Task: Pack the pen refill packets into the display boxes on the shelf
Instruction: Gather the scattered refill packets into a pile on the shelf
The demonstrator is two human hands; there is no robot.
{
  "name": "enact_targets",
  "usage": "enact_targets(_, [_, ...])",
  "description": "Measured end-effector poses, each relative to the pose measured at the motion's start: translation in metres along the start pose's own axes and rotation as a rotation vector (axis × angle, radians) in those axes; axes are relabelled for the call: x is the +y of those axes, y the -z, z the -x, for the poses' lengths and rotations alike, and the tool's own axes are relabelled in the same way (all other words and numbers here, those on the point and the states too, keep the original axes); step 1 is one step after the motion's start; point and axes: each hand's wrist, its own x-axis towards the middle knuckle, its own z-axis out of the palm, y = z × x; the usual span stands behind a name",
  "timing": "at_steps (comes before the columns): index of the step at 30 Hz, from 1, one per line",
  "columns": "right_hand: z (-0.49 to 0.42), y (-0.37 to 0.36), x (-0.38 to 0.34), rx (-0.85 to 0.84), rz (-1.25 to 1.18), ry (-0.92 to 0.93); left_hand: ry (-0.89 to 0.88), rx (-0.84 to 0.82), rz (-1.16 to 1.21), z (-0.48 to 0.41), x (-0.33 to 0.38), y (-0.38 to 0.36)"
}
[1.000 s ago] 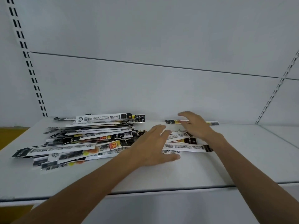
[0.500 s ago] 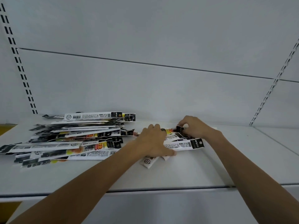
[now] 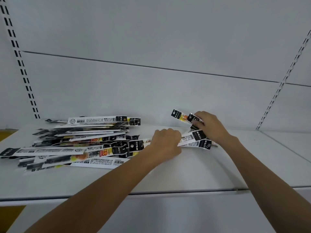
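At far left, I am noting the left slotted upright [image 3: 20, 64] running up the back panel. Beside it, the main pile [image 3: 80, 145] of pen refill packets is lying loose and fanned out flat on the shelf [image 3: 193, 172], unsorted and unboxed. To its right, the left hand [image 3: 165, 142] is gripping, fingers curled under, the left end of a small bundle [image 3: 193, 140] of packets lying just beside the pile's right edge. Further right, the right hand [image 3: 210, 126] is gripping the raised packets [image 3: 183, 117], a few black-headed ones tilting up off the shelf toward the back panel; its fingers are curling round them. At far right, the right slotted upright [image 3: 282, 81] is standing behind the shelf. I am finding no display box anywhere in view. I am therefore judging the task to be at an early stage: packets are being gathered into a handful, nothing is showing as packed, and nearly the whole stock is awaiting boxing.
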Motion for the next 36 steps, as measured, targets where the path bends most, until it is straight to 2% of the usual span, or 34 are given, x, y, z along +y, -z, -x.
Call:
enact_targets(3, [-0.003,0.014,0.003,0.120,-0.009,-0.012,-0.070,0.182,-0.150,-0.006,0.000,0.011])
enact_targets(7, [-0.005,0.035,-0.003,0.343,-0.176,-0.096,-0.137,0.352,-0.253,-0.015,-0.002,0.035])
enact_targets(10, [-0.009,0.042,-0.013,0.374,-0.307,-0.162,-0.149,0.414,-0.328,-0.015,-0.009,0.054])
enact_targets(14, [-0.017,0.032,-0.043,0.281,-0.448,-0.090,-0.134,0.427,-0.454,0.003,-0.038,0.076])
enact_targets(19, [-0.036,-0.001,-0.107,0.093,-0.610,0.026,-0.018,0.344,-0.503,0.049,-0.110,0.090])
enact_targets(23, [-0.054,-0.023,-0.158,-0.053,-0.705,0.095,0.081,0.105,-0.478,0.099,-0.174,0.085])
enact_targets(26, [-0.060,-0.038,-0.195,-0.166,-0.683,0.163,0.217,-0.052,-0.350,0.125,-0.206,0.071])
enact_targets(28, [-0.060,-0.047,-0.221,-0.219,-0.652,0.228,0.245,-0.011,-0.276,0.132,-0.213,0.064])
enact_targets(32, [-0.068,-0.053,-0.262,-0.201,-0.502,0.367,0.150,0.155,-0.316,0.133,-0.198,0.054])
enact_targets(34, [-0.071,-0.053,-0.277,-0.168,-0.476,0.429,0.109,0.159,-0.324,0.129,-0.186,0.042])
enact_targets(36, [-0.069,-0.055,-0.289,-0.207,-0.476,0.479,0.074,0.150,-0.308,0.126,-0.180,0.031])
